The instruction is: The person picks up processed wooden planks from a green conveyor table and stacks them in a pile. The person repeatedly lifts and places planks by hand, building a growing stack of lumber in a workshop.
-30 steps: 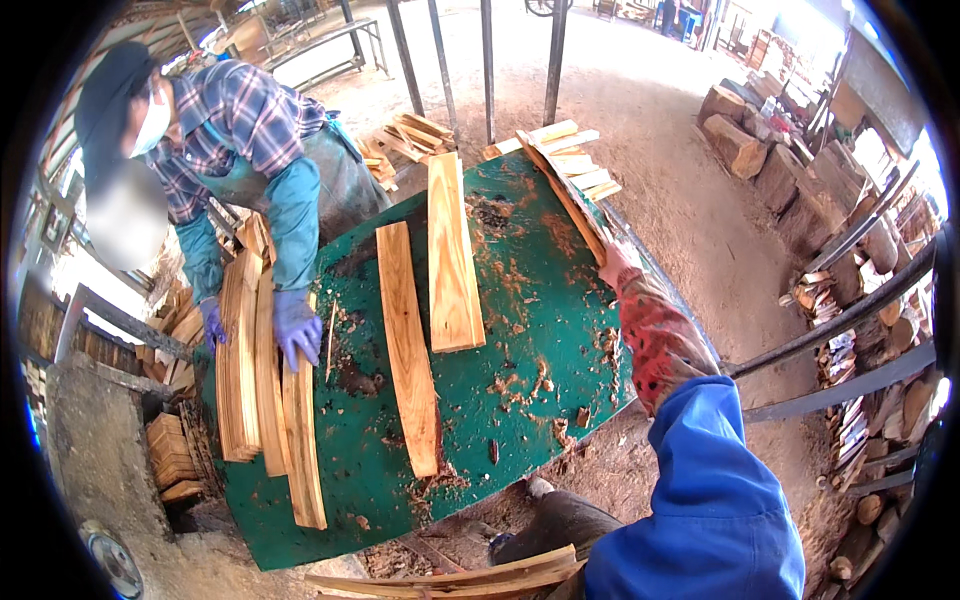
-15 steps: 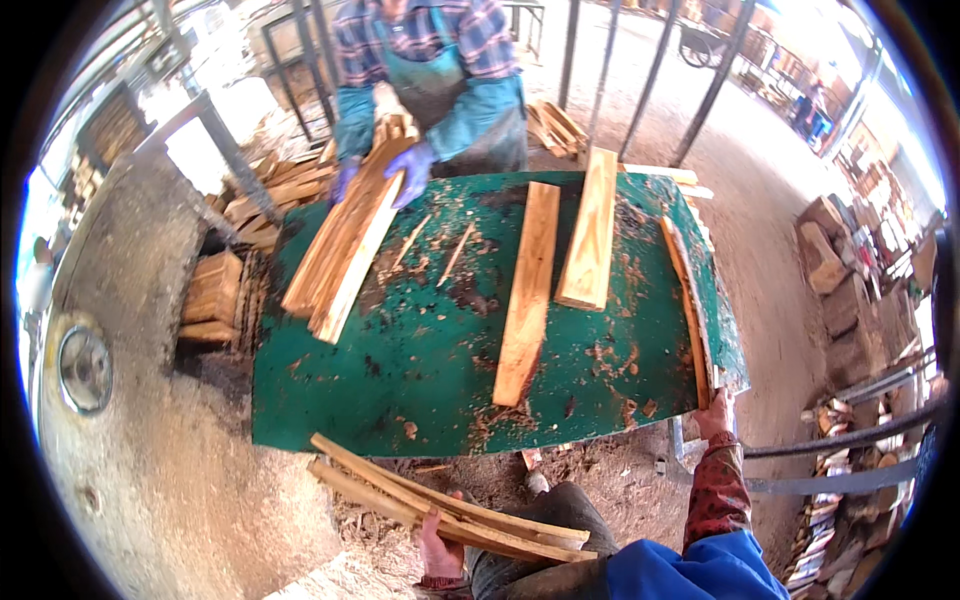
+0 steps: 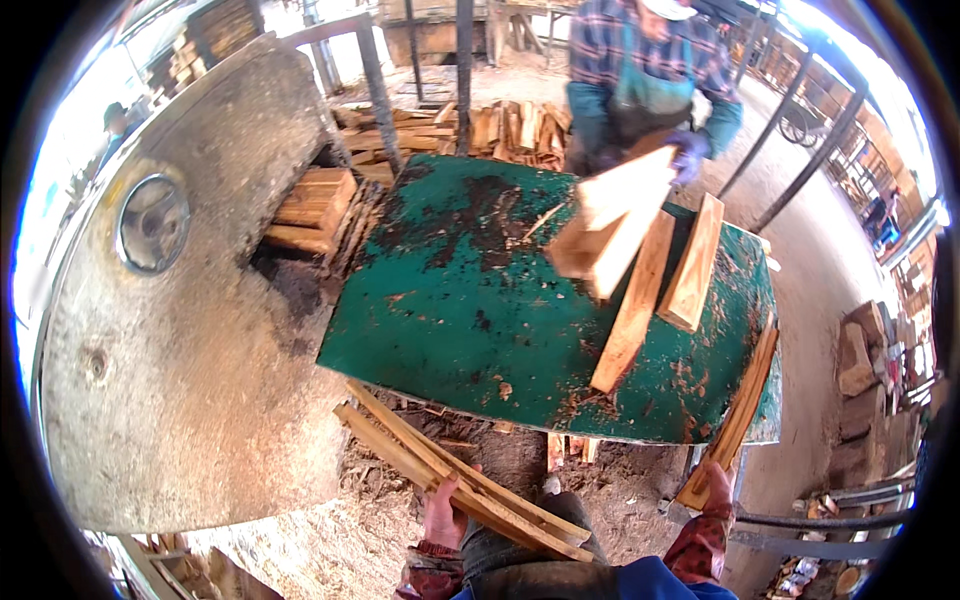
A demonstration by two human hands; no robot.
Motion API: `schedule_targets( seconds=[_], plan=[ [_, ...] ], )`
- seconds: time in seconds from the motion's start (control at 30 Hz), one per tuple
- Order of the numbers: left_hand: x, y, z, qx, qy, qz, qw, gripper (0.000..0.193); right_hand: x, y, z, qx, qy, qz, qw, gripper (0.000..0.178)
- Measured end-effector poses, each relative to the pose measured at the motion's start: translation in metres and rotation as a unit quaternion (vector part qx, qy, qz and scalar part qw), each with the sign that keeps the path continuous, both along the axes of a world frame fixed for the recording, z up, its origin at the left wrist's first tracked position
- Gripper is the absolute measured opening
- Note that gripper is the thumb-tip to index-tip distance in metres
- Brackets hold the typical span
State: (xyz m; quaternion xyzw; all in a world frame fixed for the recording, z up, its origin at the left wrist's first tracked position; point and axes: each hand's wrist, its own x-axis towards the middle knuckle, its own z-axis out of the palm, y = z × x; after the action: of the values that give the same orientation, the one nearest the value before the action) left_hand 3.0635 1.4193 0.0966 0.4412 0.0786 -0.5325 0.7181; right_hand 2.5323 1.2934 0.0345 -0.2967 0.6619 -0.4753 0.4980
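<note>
My left hand [image 3: 441,514] is closed around long, narrow wooden slats [image 3: 415,462], held low in front of my legs, off the green tabletop. My right hand [image 3: 717,487] grips the near end of another slat [image 3: 738,412], which lies slanted along the table's right edge, its near end past the front edge. Two boards, one flat and long [image 3: 637,305] and one thicker [image 3: 692,268], rest on the right half of the table. Across from me, a co-worker's purple-gloved hand [image 3: 687,155] holds several boards [image 3: 612,218], blurred by motion, above the tabletop.
The green table [image 3: 430,320] carries bark crumbs and splinters. At the left stands a large grey machine panel [image 3: 230,400] with a round metal-rimmed dial or wheel [image 3: 155,224]. Wooden blocks [image 3: 318,200] sit in its opening. Dark metal posts [image 3: 464,75] and wood piles [image 3: 520,130] stand behind.
The view has turned left. The co-worker's boards have moved from the table's left side toward its right. The slat in my right hand has shifted toward me; my left hand keeps its slats.
</note>
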Motion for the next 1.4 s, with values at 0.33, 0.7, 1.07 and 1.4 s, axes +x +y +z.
schedule_targets(
  seconds=[0.33, 0.7, 1.07, 1.4],
  plan=[
    [0.043, 0.012, -0.018, 0.016, -0.006, -0.010, 1.000, 0.051, 0.140, 0.038, 0.135, -0.110, 0.020, -0.076, 0.991, 0.046],
    [0.074, 0.012, -0.014, 0.004, 0.029, -0.028, 0.999, 0.059, 0.244, 0.041, 0.143, -0.037, -0.017, 0.182, 0.982, 0.068],
    [0.098, -0.004, -0.026, 0.038, 0.007, 0.053, 0.998, 0.049, 0.384, -0.045, 0.128, -0.113, 0.236, 0.550, 0.793, 0.074],
    [0.119, -0.069, 0.010, 0.037, -0.008, 0.097, 0.995, 0.047, 0.438, -0.118, 0.111, -0.149, 0.276, 0.652, 0.690, 0.070]
  ],
)
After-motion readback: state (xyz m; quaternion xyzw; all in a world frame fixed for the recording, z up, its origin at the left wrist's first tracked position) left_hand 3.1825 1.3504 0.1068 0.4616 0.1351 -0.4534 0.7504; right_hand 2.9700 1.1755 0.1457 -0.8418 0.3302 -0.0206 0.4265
